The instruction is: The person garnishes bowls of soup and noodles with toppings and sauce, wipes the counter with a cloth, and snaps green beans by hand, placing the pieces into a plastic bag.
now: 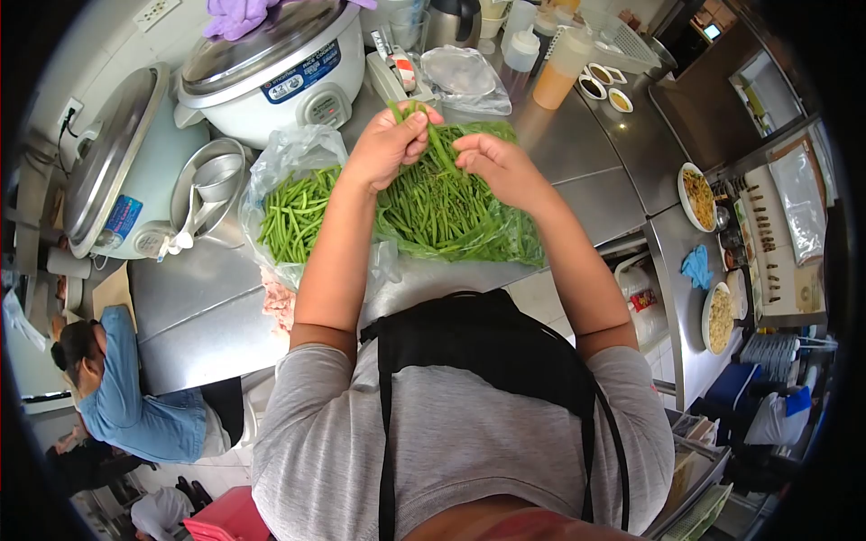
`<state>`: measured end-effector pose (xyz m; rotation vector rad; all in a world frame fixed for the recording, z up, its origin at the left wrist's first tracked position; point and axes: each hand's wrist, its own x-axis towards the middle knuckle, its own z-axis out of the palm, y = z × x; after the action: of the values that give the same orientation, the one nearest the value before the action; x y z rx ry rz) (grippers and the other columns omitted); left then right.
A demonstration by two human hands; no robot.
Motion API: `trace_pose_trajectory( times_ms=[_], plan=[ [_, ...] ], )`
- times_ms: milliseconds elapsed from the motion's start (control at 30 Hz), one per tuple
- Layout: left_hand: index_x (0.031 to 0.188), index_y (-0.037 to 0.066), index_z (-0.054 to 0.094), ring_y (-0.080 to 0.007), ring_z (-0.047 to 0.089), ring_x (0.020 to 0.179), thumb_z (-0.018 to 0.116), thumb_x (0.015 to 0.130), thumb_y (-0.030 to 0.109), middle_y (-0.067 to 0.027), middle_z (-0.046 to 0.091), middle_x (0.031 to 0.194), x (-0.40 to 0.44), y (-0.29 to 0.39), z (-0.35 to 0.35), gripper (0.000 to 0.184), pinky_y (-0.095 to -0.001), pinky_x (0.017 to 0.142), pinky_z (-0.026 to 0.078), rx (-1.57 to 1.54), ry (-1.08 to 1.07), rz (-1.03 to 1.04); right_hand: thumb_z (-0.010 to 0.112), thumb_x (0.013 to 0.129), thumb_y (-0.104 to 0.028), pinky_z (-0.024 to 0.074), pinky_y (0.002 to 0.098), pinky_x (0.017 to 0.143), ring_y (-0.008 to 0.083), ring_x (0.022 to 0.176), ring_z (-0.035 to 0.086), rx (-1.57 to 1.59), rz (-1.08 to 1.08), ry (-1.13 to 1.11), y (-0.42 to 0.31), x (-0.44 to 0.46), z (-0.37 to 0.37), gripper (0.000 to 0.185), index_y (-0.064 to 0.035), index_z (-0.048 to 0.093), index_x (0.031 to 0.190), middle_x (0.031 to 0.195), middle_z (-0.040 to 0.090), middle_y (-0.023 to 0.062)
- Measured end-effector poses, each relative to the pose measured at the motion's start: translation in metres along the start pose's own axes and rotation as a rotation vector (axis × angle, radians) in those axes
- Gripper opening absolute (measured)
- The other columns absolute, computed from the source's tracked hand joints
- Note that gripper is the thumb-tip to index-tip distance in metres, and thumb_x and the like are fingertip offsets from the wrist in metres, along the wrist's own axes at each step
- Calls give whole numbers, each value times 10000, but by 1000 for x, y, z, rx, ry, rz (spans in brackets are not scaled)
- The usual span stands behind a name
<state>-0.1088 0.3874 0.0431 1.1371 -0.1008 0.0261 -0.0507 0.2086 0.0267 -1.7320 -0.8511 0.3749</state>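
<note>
My left hand is closed around a few green beans, whose ends stick out past the fingers. Just to its right, my right hand has thumb and fingers drawn together beside those beans; what lies between its fingertips is too small to make out. Both hands hover over a green plastic bag spread open with a large heap of green beans. Left of it, partly behind my left forearm, a clear plastic bag holds more beans, apparently cut or shorter.
Two rice cookers and a metal pot with a ladle stand left. Squeeze bottles, small sauce bowls and a scale are behind. Food bowls stand right. A person leans at the counter, lower left.
</note>
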Motion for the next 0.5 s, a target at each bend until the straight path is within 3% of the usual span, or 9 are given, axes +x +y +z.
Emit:
trace_pose_trajectory(
  times_ms=[133,233,467,500],
  plan=[
    [876,50,504,-45,334,495,461,849,189,31,399,613,3,-1,-3,148,-162,424,252,35,80,83,491,805,-164,394,225,538,82,568,482,-70,48,-127,-1,-2,0,176,-12,554,866,656,560,14],
    [874,52,507,-43,350,510,445,854,178,31,404,618,1,2,2,141,-162,433,265,36,131,131,467,834,-132,411,194,606,66,641,503,-217,50,-25,-8,-1,1,156,1,548,850,724,566,15],
    [856,55,489,-86,400,551,447,852,164,4,429,658,-2,-5,-6,117,-187,461,312,-259,243,283,433,853,-164,371,189,551,71,584,462,373,-12,530,-2,11,-15,202,6,531,903,640,509,7],
    [852,55,486,-93,404,552,448,851,163,0,431,661,-4,-4,-11,115,-193,463,320,-319,269,311,429,856,-170,375,192,557,74,591,466,336,1,442,-2,9,-18,217,7,529,932,644,513,10]
  ],
)
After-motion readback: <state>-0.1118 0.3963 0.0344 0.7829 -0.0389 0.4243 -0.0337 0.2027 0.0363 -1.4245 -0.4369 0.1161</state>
